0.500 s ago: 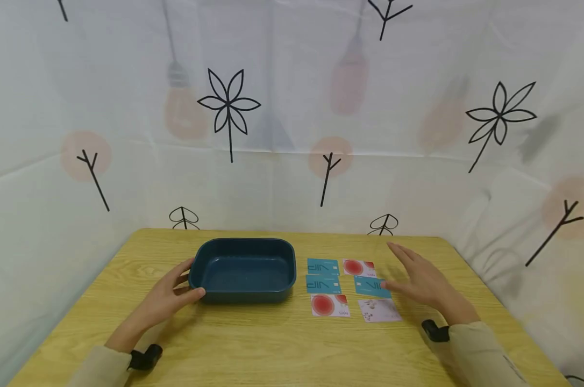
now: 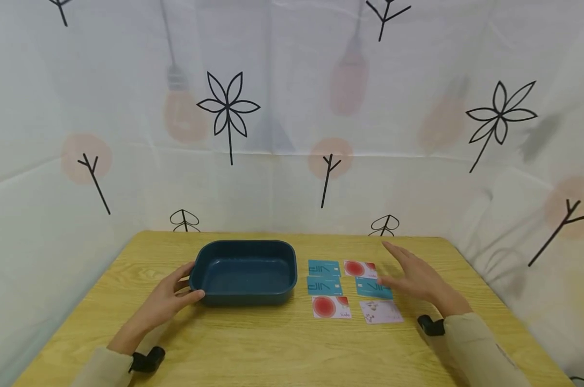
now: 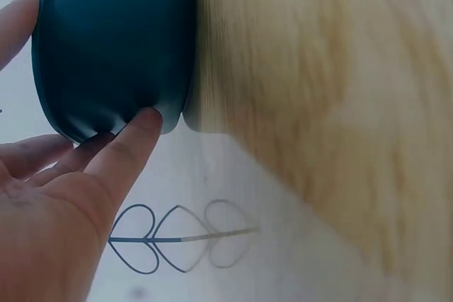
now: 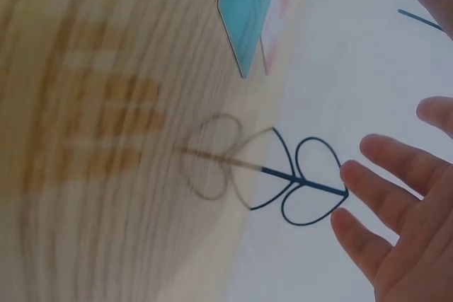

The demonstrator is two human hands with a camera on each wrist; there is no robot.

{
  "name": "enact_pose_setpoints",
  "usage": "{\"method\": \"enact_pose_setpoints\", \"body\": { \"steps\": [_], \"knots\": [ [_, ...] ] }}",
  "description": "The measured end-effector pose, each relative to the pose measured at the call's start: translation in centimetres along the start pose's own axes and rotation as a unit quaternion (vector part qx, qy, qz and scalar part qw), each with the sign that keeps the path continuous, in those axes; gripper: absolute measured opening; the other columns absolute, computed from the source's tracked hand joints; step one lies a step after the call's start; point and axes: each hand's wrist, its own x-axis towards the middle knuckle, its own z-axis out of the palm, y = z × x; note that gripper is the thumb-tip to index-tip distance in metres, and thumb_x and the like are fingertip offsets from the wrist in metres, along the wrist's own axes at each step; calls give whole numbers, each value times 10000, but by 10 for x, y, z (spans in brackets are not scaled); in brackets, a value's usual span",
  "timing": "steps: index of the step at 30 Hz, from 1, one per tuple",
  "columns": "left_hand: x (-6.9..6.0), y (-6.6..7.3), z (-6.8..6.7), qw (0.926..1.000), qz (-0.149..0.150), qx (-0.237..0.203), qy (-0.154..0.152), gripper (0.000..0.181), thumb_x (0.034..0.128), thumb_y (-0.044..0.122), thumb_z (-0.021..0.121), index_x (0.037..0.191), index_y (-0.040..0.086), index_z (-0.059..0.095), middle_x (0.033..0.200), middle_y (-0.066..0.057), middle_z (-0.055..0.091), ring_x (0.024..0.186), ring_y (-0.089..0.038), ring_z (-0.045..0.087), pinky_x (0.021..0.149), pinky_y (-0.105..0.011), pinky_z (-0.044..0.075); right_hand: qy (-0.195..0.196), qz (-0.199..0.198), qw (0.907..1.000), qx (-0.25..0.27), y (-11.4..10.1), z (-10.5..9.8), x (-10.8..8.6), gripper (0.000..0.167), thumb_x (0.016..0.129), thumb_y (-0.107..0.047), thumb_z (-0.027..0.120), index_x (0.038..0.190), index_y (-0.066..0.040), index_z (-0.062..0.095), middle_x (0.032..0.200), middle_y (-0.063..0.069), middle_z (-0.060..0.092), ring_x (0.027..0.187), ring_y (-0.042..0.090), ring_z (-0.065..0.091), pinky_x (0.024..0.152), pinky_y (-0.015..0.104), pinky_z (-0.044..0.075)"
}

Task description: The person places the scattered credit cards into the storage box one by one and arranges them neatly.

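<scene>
At the left end of a dark teal rectangular tub (image 2: 246, 301), my left hand (image 2: 162, 302) rests its thumb at the near corner and other fingers along the side. The left wrist view shows those fairly straight fingertips against the tub's outer wall (image 3: 117, 40). My right hand (image 2: 414, 277) is held above the table with fingers spread, holding nothing. Its thumb overlaps the edge of a blue card (image 2: 369, 288) in the head view; the right wrist view shows the hand apart from a blue card (image 4: 248, 15).
Flat on the wooden table (image 2: 282, 349) lie two more blue cards (image 2: 323, 268), two white cards with red circles (image 2: 324, 307) and a pale patterned card (image 2: 382, 312). The cards are right of the tub. A white printed curtain (image 2: 272, 183) stands behind the table.
My right hand has shifted slightly left over the cards. My left hand stays at the tub's end, and the head view has tilted a little.
</scene>
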Motion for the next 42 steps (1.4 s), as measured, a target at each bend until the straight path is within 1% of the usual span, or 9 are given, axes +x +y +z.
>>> {"method": "enact_pose_setpoints", "body": {
  "steps": [6,10,16,21,24,27,31,38,42],
  "knots": [
    [0,3,-2,9994,-322,-130,-35,820,883,311,695,1503,29,238,1481,-255,307,1269,-472,412,877,-393,520,-129,-34,9998,125,3,1,9,949,812,-621,639,1542,-216,189,1483,225,327,1300,469,356,949,683,327],
    [1,5,-2,9973,-570,-471,-15,837,861,304,722,1501,40,251,1487,-245,301,1301,-465,373,899,-398,507,-258,35,9995,173,4,0,14,958,807,-653,618,1542,-216,187,1491,227,315,1311,469,342,954,685,321],
    [3,8,-1,9933,-760,-866,-4,818,867,230,722,1500,44,239,1483,-258,293,1334,-459,326,942,-427,479,-427,92,9988,236,4,0,20,929,824,-592,645,1535,-178,214,1497,229,309,1326,469,319,966,684,310],
    [4,9,2,9876,-980,-1230,4,831,860,237,729,1508,95,229,1478,-265,283,1338,-456,319,945,-439,474,-472,-41,9983,332,3,-1,25,854,851,-523,655,1508,-122,284,1438,232,399,1292,459,369,949,668,340],
    [5,10,3,9846,-1081,-1372,47,831,856,226,733,1506,101,230,1476,-258,291,1339,-447,325,947,-435,474,-511,-68,9979,399,4,2,29,835,843,-524,665,1491,-120,327,1414,211,439,1266,433,415,952,651,354],
    [5,12,3,9840,-1090,-1407,62,825,864,191,723,1510,94,217,1487,-263,273,1347,-446,312,961,-447,461,-608,-51,9969,505,6,6,33,817,838,-517,676,1479,-121,360,1432,193,427,1245,417,444,952,636,369],
    [6,12,4,9861,-1009,-1318,4,849,872,189,714,1524,89,179,1522,-253,215,1372,-446,260,999,-484,419,-820,-101,9938,742,5,11,38,781,846,-483,682,1459,-95,393,1445,185,414,1227,415,458,946,613,393],
    [8,12,6,9899,-938,-1060,60,862,872,209,716,1519,40,171,1528,-251,212,1376,-440,256,1017,-504,393,-1045,-205,9907,851,3,14,44,748,833,-436,714,1408,-36,451,1333,184,518,1124,367,507,902,542,449],
    [8,13,6,9899,-924,-1076,31,878,888,209,699,1526,35,123,1532,-260,184,1382,-450,229,1026,-519,378,-1115,-175,9897,875,2,16,48,718,819,-411,739,1365,-15,494,1257,162,564,1077,332,525,892,515,461]
  ]
}}
